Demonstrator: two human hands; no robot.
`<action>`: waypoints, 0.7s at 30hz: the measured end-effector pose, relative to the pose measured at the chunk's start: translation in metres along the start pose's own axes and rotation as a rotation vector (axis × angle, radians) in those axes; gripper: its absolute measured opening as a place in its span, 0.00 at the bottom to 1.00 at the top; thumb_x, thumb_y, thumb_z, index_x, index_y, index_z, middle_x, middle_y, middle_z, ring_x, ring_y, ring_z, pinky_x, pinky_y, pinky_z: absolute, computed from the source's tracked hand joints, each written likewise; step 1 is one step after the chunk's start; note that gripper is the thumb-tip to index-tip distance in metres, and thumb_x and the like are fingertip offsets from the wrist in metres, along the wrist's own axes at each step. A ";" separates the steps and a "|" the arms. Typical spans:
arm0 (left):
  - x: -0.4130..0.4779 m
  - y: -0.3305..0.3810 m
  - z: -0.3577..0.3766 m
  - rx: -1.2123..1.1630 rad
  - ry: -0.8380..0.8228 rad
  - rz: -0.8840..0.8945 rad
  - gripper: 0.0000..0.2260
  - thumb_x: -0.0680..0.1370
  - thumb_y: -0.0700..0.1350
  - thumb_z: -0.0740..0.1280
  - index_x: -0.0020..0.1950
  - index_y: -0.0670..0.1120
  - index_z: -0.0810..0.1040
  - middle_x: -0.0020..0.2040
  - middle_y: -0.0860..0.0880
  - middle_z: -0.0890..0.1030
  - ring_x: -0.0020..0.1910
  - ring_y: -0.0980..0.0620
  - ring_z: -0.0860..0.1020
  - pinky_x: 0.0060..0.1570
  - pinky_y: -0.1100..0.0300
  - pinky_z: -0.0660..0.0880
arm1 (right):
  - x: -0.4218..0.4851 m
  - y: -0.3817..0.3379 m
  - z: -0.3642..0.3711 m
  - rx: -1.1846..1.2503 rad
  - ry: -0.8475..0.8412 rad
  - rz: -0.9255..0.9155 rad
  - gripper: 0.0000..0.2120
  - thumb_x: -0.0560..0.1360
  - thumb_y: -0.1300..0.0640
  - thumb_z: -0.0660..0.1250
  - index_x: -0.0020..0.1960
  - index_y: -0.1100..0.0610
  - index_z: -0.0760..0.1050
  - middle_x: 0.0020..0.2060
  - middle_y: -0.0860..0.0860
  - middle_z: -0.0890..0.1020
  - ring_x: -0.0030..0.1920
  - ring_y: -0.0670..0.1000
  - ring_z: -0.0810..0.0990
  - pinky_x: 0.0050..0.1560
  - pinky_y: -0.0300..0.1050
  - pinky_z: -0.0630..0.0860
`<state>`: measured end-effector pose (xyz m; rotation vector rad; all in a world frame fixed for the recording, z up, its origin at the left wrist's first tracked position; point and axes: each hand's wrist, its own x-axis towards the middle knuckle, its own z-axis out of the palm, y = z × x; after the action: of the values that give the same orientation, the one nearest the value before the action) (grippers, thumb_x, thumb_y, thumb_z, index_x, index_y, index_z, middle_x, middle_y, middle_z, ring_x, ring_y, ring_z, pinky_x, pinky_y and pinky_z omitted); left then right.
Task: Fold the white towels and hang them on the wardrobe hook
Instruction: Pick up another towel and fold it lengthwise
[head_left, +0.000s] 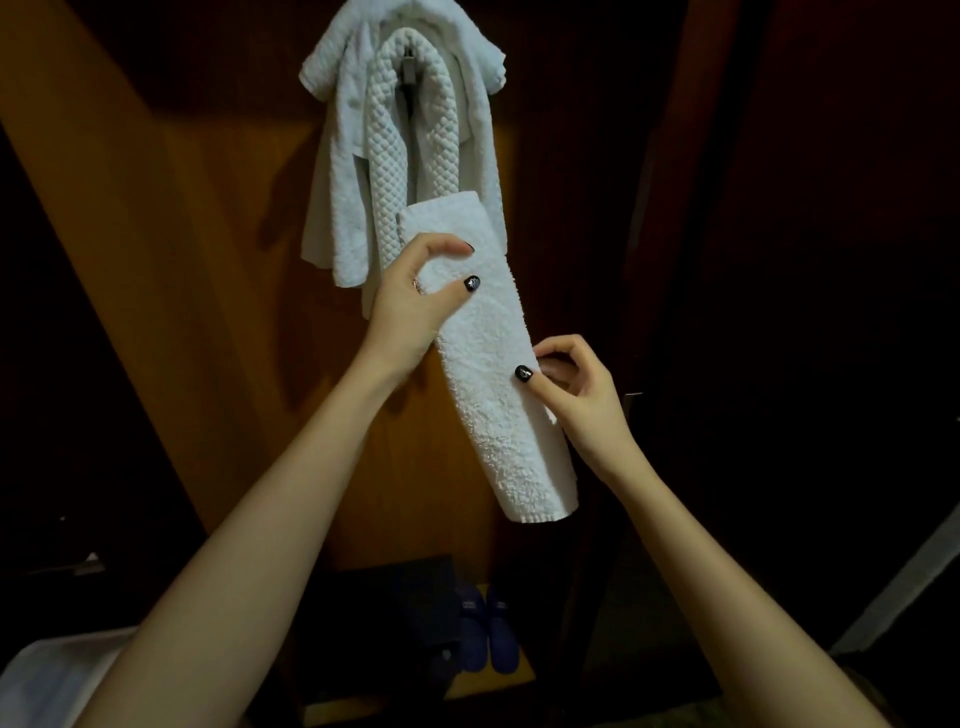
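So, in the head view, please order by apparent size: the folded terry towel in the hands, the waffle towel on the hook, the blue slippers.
1. Folded terry towel, nearer the camera, so unsure against the next.
2. Waffle towel.
3. Blue slippers, clearly smallest.

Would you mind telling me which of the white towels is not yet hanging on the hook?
The long folded terry towel, held by the left hand and right hand. The waffle-textured towel and plain towel already hang from the hook.

Dim warm light, deep shadow at both sides, soft focus throughout (wide-angle bending toward the edges).
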<state>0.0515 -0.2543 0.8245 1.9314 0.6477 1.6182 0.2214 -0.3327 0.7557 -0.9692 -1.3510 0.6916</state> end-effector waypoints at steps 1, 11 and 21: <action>0.001 -0.001 -0.001 -0.008 0.012 -0.014 0.10 0.74 0.38 0.71 0.51 0.50 0.77 0.51 0.58 0.78 0.56 0.63 0.75 0.59 0.63 0.72 | -0.001 -0.001 -0.001 -0.007 0.012 0.017 0.07 0.74 0.58 0.71 0.49 0.54 0.74 0.47 0.55 0.82 0.47 0.52 0.83 0.47 0.49 0.80; 0.012 -0.012 -0.007 -0.125 0.132 -0.135 0.10 0.74 0.36 0.70 0.51 0.48 0.76 0.51 0.54 0.78 0.50 0.56 0.79 0.48 0.58 0.77 | -0.004 0.014 -0.023 -0.278 -0.285 0.292 0.10 0.73 0.54 0.73 0.54 0.53 0.79 0.52 0.48 0.83 0.51 0.48 0.83 0.51 0.44 0.81; 0.018 -0.008 -0.014 -0.224 0.176 -0.200 0.11 0.73 0.37 0.71 0.49 0.52 0.78 0.55 0.49 0.79 0.53 0.50 0.80 0.49 0.55 0.78 | -0.007 0.021 -0.019 -0.246 0.001 0.027 0.05 0.77 0.55 0.69 0.50 0.55 0.81 0.46 0.46 0.83 0.46 0.43 0.81 0.44 0.40 0.77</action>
<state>0.0410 -0.2349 0.8345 1.5281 0.6735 1.6675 0.2417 -0.3322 0.7352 -1.1851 -1.4471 0.5530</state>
